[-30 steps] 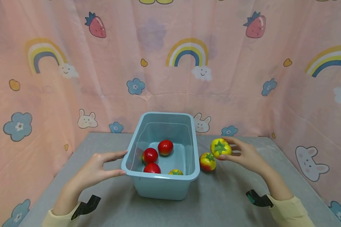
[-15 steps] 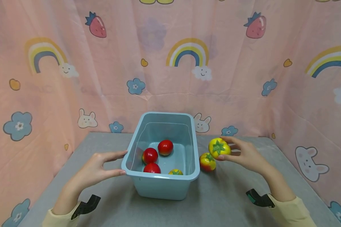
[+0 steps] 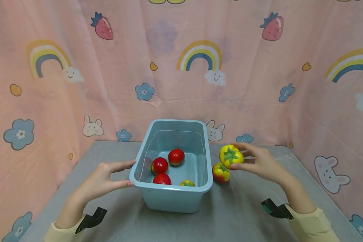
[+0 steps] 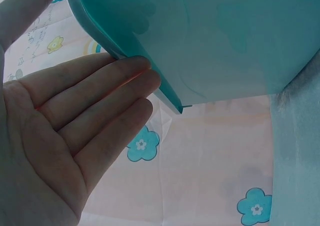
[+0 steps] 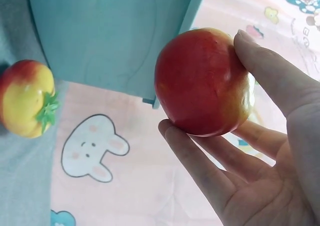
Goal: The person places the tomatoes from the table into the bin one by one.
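Observation:
My right hand (image 3: 264, 163) pinches a yellow-and-red tomato (image 3: 231, 156) between thumb and fingers, its green calyx turned toward the head camera. In the right wrist view this tomato (image 5: 200, 81) shows its red underside. It hangs beside the right rim of a light blue plastic bin (image 3: 170, 200). Just below it, a similar tomato (image 3: 220, 173) stands on the table against the bin. My left hand (image 3: 101, 179) touches the bin's near left corner; in the left wrist view its fingers (image 4: 100, 101) extend nearly straight along the rim. Inside the bin lie red tomatoes (image 3: 176, 157) and a yellow-topped one (image 3: 187, 183), partly hidden by the front wall.
A grey table (image 3: 239, 215) carries the bin near its middle. Behind and along both sides hangs a pink curtain (image 3: 115, 80) printed with rainbows, flowers and rabbits. Black straps (image 3: 92, 220) are worn at both wrists.
My right hand has shifted slightly left and up with its tomato, toward the bin's right rim. The left hand, the bin and the other tomatoes stay where they were.

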The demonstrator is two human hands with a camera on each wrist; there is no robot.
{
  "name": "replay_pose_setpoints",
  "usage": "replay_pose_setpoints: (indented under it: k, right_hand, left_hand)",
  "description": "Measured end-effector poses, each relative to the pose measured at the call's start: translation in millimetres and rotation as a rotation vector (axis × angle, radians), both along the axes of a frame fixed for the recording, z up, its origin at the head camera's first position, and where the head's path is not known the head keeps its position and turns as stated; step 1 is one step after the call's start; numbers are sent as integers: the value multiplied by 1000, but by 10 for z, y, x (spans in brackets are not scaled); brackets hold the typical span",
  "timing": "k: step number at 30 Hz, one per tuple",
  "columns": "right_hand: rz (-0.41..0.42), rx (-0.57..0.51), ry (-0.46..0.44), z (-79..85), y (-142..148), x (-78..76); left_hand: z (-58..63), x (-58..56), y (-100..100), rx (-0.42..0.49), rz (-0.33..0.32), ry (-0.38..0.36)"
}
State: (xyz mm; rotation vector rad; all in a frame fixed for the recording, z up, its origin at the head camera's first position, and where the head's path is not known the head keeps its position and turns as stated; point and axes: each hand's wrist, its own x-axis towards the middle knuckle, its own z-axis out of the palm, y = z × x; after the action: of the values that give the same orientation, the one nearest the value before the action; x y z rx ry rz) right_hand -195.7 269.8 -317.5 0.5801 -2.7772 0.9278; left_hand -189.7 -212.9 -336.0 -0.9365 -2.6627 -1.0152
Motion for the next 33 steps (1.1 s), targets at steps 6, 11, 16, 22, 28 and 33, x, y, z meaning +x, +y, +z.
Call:
replay_pose_setpoints:
  k: [6,11,16,22,28,33]
  right_hand:
    - [30,-1,17,52,-29,0]
    - [52,3,44,104,-57,0]
    - [71,7,55,162,-93,-7]
    - [80,20,62,230,-141,-16]
    - [76,38,70,292,-197,-21]
    - [86,45,72,357,-241,-28]
  left_hand:
    - [6,3,7,-6,5,-3]
    - [11,5,10,-10,7,-5]
    - [12,4,10,-10,-1,4]
    - [4,-2,6,-9,-6,10]
    - [1,2,10,-10,2,4]
    - [3,6,10,-10,3,4]
